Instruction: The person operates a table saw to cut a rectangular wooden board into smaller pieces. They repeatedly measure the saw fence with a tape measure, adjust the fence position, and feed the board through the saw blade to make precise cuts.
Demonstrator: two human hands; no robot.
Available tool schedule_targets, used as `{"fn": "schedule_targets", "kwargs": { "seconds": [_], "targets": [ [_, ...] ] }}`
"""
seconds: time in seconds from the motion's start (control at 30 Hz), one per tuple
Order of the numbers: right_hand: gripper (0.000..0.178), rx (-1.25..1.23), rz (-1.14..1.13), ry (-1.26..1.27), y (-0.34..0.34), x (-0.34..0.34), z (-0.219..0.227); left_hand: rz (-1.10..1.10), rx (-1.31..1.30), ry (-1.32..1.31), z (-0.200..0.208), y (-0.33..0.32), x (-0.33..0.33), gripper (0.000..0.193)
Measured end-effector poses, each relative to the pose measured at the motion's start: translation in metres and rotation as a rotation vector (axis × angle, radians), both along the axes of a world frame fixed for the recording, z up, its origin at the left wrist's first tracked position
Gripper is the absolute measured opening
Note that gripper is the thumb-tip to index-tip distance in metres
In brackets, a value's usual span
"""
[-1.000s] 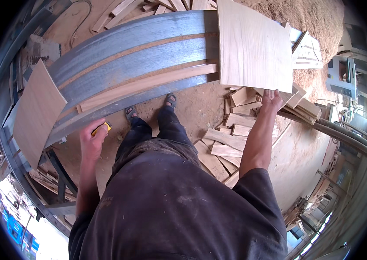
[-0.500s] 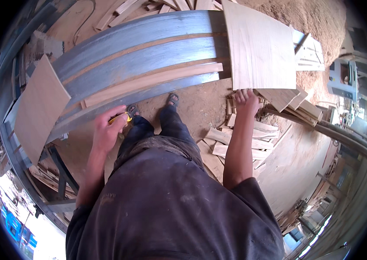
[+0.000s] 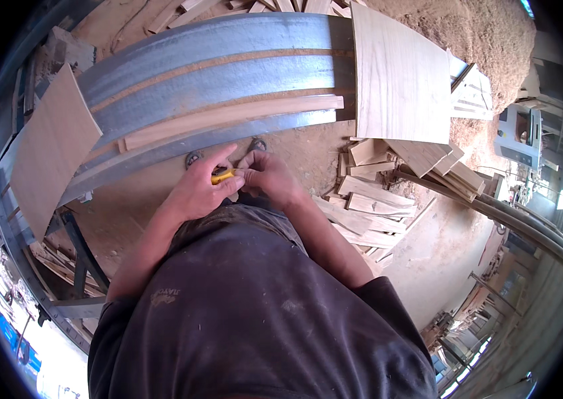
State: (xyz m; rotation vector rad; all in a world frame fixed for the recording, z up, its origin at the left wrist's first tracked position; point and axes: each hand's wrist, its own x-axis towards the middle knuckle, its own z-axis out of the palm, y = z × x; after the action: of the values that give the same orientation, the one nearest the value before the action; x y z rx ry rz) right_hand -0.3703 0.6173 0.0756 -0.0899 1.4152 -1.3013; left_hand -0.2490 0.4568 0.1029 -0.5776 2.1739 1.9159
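In my left hand [image 3: 198, 189] is a small yellow tape measure [image 3: 222, 177], held between thumb and fingers in front of my waist. My right hand [image 3: 268, 177] meets it from the other side, its thumb and fingertips pinched at the tape measure's right end. The fingers hide much of the tape measure. Beyond both hands lies a long grey metal bench [image 3: 208, 76] with slots along it. A narrow wooden strip [image 3: 235, 115] rests along its near side.
A pale wooden panel [image 3: 401, 80] covers the bench's right end, and another panel [image 3: 55, 149] is at its left. Offcuts [image 3: 374, 203] lie on the floor to my right, near stacked boards [image 3: 437, 166] and a long rail [image 3: 514, 219]. Sawdust [image 3: 487, 40] is heaped at far right.
My right hand has left the near edge of the right panel and come left to the tape measure. My left hand has moved right with the tape measure, so the hands now meet.
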Motion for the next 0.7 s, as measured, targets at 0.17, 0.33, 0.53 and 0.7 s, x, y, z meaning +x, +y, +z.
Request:
{"fn": "schedule_targets", "kwargs": {
  "seconds": [0.17,0.33,0.53,0.7],
  "targets": [
    [0.010,0.007,-0.150,-0.050,0.009,-0.024,0.010,0.091,-0.071,0.035,-0.013,0.000,0.004,0.055],
    [0.005,0.302,-0.432,0.437,0.033,-0.107,0.022,0.267,-0.460,-0.190,-0.001,-0.055,0.054,0.035],
    [0.018,0.414,-0.412,0.657,0.054,-0.182,-0.008,0.350,-0.968,-0.339,-0.005,-0.138,0.136,0.023],
    [0.030,0.544,-0.467,0.835,0.043,-0.178,-0.021,0.465,-0.922,-0.312,0.004,-0.138,0.126,0.024]
  ]
}}
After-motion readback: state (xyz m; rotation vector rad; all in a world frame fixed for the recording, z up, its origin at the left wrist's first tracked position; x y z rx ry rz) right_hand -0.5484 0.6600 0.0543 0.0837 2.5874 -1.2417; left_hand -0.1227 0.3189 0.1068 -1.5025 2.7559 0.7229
